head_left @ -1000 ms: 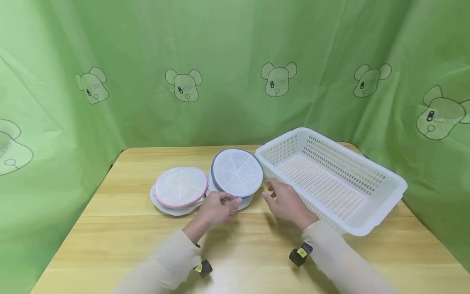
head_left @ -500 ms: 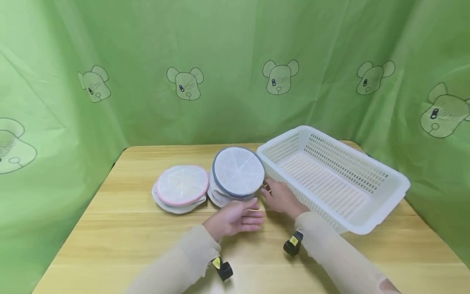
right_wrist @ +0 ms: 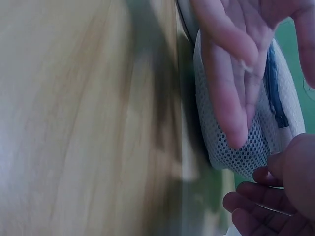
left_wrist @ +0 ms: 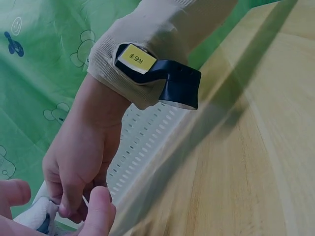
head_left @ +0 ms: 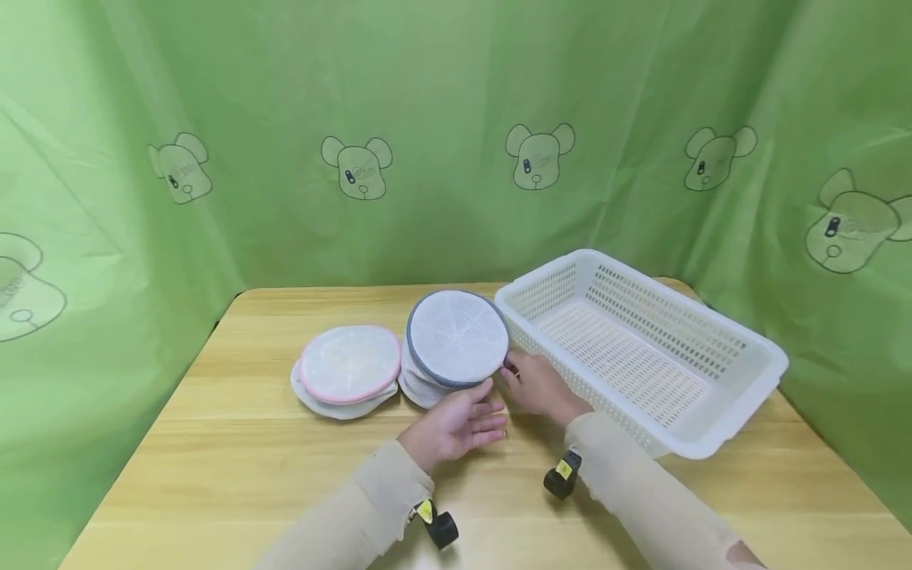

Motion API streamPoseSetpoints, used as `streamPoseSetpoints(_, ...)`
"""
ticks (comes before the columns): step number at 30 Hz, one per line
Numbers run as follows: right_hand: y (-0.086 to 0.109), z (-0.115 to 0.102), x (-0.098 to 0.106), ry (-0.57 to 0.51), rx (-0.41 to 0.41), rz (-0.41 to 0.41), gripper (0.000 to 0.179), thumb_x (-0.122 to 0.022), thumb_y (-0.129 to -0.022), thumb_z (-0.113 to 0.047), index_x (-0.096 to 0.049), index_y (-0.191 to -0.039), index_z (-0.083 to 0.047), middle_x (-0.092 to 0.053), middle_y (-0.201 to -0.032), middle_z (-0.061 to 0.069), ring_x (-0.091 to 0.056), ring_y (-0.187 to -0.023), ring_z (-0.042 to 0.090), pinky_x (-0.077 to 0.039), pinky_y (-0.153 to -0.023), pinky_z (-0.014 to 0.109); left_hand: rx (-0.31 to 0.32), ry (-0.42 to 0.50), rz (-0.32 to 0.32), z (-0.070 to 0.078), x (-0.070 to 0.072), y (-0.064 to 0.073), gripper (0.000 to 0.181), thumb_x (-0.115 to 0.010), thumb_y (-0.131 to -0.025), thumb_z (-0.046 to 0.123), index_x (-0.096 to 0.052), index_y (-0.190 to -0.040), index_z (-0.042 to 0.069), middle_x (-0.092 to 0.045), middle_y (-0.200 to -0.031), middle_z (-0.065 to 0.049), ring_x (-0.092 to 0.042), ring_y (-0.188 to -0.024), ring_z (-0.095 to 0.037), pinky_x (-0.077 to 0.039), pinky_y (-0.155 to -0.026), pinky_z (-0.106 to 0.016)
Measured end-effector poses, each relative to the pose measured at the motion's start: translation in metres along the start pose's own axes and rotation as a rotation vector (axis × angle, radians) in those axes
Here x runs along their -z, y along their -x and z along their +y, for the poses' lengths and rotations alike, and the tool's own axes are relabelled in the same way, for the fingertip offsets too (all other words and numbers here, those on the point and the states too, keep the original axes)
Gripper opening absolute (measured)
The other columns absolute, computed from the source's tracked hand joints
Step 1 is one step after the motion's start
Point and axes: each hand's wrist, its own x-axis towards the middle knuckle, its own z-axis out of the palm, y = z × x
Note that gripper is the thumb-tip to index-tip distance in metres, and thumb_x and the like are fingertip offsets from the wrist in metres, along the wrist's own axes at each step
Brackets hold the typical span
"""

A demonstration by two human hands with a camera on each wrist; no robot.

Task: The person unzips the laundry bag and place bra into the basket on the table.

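A round white mesh laundry bag (head_left: 459, 336) with grey-blue trim stands on the table in front of me. My right hand (head_left: 534, 385) pinches its right edge between thumb and fingers, seen closely in the left wrist view at the white mesh edge (left_wrist: 33, 216). Just before the bag's near side, my left hand (head_left: 456, 423) is spread with its palm towards the right hand and grips nothing. A dark zip (right_wrist: 275, 93) runs along the bag's side in the right wrist view. To the left lies a flatter round mesh bag (head_left: 351, 362) with pink trim.
A large white perforated plastic basket (head_left: 627, 364) stands to the right, its near wall close beside my right hand. Green curtains (head_left: 442, 229) with printed bear faces enclose the wooden table (head_left: 235, 451) at the back and sides.
My left hand has moved right from the bag's front edge and its fingers have spread. My right hand has shifted slightly left onto the bag's right edge.
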Motion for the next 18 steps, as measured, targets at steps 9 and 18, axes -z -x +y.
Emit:
streamPoseSetpoints(9,0.006,-0.016,0.002,0.059,0.104,-0.028,0.013,-0.053,-0.098,-0.011,-0.063,-0.098,-0.004,-0.053,-0.066,-0.001,-0.051,-0.058,0.014,-0.049,-0.057,0.03,-0.04,0.067,0.044,0.0,-0.003,-0.005,0.058,-0.05,-0.101,0.038,-0.034,-0.144,0.003,-0.038,-0.141,-0.028,-0.041,-0.128,-0.045,-0.043,-0.103,-0.048)
streamPoseSetpoints(18,0.013,-0.037,0.006,0.12,0.208,-0.024,0.015,-0.05,-0.099,-0.014,-0.059,-0.088,-0.009,-0.047,-0.062,-0.004,-0.048,-0.057,0.013,-0.045,-0.052,0.027,-0.108,0.113,0.074,0.005,-0.008,-0.005,0.038,-0.049,-0.1,0.041,-0.063,-0.116,0.009,-0.068,-0.111,-0.01,-0.063,-0.1,-0.022,-0.047,-0.097,-0.041)
